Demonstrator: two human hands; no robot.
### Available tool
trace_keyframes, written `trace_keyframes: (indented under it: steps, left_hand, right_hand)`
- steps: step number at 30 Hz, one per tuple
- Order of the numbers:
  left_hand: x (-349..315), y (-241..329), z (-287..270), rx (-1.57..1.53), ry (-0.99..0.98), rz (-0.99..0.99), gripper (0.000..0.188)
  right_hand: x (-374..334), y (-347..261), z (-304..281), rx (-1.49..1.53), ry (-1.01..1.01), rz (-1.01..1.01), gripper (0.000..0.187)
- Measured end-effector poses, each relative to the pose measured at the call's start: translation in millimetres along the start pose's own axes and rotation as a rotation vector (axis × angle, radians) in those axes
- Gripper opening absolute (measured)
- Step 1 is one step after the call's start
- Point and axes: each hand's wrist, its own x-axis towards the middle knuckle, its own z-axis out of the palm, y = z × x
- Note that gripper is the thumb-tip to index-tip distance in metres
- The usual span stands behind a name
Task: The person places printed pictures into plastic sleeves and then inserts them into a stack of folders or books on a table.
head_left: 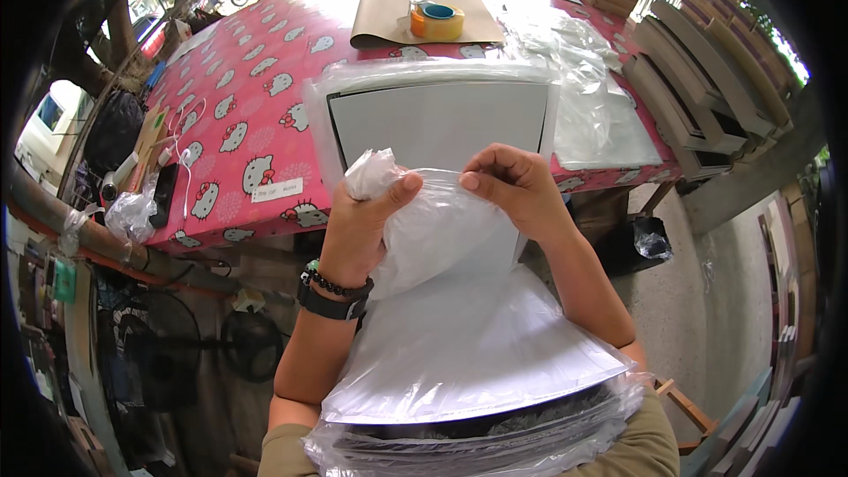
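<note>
In the head view, the plastic film (pixel 442 238) lies directly between the two hands, its gathered upper edge running left to right from one to the other and the rest hanging toward the person's body. The left hand (pixel 364 212) is curled around a bunched wad of it, thumb on top; the right hand (pixel 523 190) pinches the edge between thumb and forefinger, its other fingers folded in. Both hands are on the film, so neither is nearer. Below them, on the lap, lies a white panel (pixel 477 349) in clear plastic; beyond them, at the table (pixel 225 62) edge, is a gray panel (pixel 433 119), also in plastic, its near part hidden by the hands and film. Farther off, a tape roll (pixel 450 28) rests on brown paper (pixel 380 4), with loose plastic sheets (pixel 601 128) to the right.
</note>
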Motion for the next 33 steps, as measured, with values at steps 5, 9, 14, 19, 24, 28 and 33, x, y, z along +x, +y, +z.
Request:
trace_keyframes:
  steps: [5,9,14,19,24,28,33]
  left_hand:
    - [0,-1,5,0.015,0.010,-0.015,0.021]
    - [2,-3,2,0.127,0.002,-0.006,0.024]
    - [4,-10,-3,0.195,0.086,0.046,0.022]
    - [-1,-9,2,-0.181,-0.098,0.023,0.031]
    - [-2,-22,-9,-0.017,-0.035,0.016,0.031]
    - [-14,-11,11,-0.384,-0.047,-0.098,0.029]
    - [-15,-19,-22,-0.136,-0.225,-0.082,0.027]
  right_hand:
    - [-5,-2,2,0.048,-0.035,0.045,0.011]
    - [-4,-9,7,-0.136,0.070,-0.040,0.015]
    - [-7,-1,14,-0.339,0.187,-0.131,0.018]
    - [-2,15,8,-0.105,0.236,-0.118,0.018]
    - [-8,6,14,-0.105,-0.059,-0.191,0.017]
    - [-11,-6,10,-0.066,0.007,0.070,0.017]
    - [-3,19,14,-0.030,0.129,-0.315,0.015]
